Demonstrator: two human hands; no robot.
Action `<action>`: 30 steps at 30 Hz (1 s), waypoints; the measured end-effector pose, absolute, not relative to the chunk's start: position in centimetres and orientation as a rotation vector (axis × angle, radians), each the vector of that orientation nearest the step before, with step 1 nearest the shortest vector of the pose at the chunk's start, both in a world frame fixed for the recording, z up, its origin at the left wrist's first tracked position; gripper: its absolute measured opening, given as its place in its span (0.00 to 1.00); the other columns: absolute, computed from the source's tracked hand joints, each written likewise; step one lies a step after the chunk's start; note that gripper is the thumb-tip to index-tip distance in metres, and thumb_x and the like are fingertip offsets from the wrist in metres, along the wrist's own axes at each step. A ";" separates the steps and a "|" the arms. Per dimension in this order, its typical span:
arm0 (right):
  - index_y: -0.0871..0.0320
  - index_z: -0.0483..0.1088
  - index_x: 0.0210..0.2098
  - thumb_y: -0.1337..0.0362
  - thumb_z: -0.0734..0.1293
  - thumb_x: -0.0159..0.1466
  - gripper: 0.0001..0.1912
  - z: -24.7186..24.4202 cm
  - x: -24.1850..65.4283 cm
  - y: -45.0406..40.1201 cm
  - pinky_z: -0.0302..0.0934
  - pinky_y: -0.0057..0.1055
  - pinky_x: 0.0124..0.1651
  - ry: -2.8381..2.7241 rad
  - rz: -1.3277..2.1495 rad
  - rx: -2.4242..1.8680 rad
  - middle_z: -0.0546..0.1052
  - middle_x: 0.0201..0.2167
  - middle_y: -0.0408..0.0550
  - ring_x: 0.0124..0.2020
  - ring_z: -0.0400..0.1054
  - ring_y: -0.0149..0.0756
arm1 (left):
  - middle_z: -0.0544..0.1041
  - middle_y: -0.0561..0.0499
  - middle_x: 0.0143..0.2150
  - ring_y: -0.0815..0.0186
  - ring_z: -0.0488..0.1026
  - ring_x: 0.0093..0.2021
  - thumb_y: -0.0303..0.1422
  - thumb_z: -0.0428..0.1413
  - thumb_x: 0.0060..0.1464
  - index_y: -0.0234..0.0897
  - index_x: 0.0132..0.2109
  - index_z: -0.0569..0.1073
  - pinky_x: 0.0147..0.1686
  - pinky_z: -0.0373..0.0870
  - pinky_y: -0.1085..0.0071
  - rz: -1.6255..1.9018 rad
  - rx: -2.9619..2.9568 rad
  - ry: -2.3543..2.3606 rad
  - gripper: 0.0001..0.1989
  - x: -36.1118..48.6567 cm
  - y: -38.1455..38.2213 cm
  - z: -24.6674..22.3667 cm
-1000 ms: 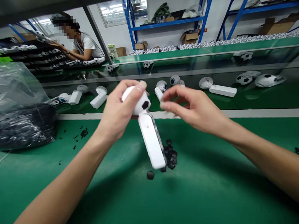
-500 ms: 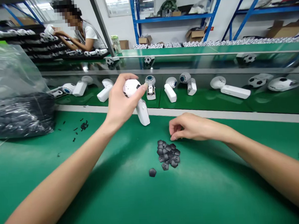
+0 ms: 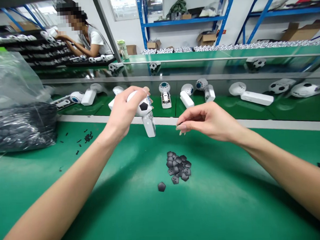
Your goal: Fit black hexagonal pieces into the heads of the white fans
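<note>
My left hand (image 3: pixel 124 109) is wrapped round the ball-shaped head of a white device (image 3: pixel 148 125) with black patches, its white body hanging down over the table's back edge. To the right, my right hand (image 3: pixel 200 121) is closed in a pinch on a small dark piece (image 3: pixel 180 124), mostly covered by the fingertips. A pile of black pentagon pieces (image 3: pixel 178 166) lies on the green table (image 3: pixel 143 217) below my hands. One loose black pentagon (image 3: pixel 161 186) sits left of the pile.
White devices (image 3: pixel 257 97) lie along a green conveyor (image 3: pixel 224 111) behind the table. A clear bag of black parts (image 3: pixel 20 123) stands at the left, with small black bits (image 3: pixel 88 137) beside it. A person (image 3: pixel 91 41) handles devices near stacked trays at the back left.
My right hand has risen away from the pile, now with a dark piece at its fingertips. My left hand has turned the device, so a black patch faces me.
</note>
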State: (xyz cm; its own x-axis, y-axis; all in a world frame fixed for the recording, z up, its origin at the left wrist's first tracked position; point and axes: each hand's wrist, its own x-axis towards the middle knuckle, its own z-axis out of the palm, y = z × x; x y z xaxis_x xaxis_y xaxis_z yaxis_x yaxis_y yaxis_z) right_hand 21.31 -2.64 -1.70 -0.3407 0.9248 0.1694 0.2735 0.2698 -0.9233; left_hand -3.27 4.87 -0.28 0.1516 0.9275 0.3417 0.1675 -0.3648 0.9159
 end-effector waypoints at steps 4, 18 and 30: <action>0.57 0.81 0.35 0.59 0.79 0.63 0.08 -2.2 21.0 -2.9 0.79 0.37 0.41 -1.664 1.072 -1.053 0.87 0.32 0.50 0.35 0.85 0.44 | 0.81 0.45 0.35 0.54 0.83 0.36 0.47 0.67 0.54 0.37 0.40 0.77 0.35 0.81 0.60 1.130 1.490 0.993 0.18 -3.4 4.8 0.3; 0.55 0.78 0.29 0.47 0.86 0.53 0.22 0.0 17.9 -5.6 0.78 0.33 0.36 -1.343 1.214 -0.930 0.81 0.27 0.43 0.28 0.76 0.35 | 0.80 0.49 0.31 0.63 0.74 0.29 0.54 0.51 0.72 0.41 0.38 0.81 0.28 0.67 0.65 1.736 2.047 0.779 0.26 -1.4 0.4 -3.2; 0.57 0.79 0.29 0.55 0.86 0.54 0.17 -0.3 16.8 -6.8 0.78 0.31 0.39 -1.276 1.381 -0.897 0.82 0.27 0.43 0.29 0.79 0.34 | 0.79 0.46 0.34 0.62 0.72 0.31 0.40 0.54 0.72 0.42 0.42 0.79 0.30 0.65 0.62 1.622 2.376 0.518 0.12 -1.7 -0.2 -3.3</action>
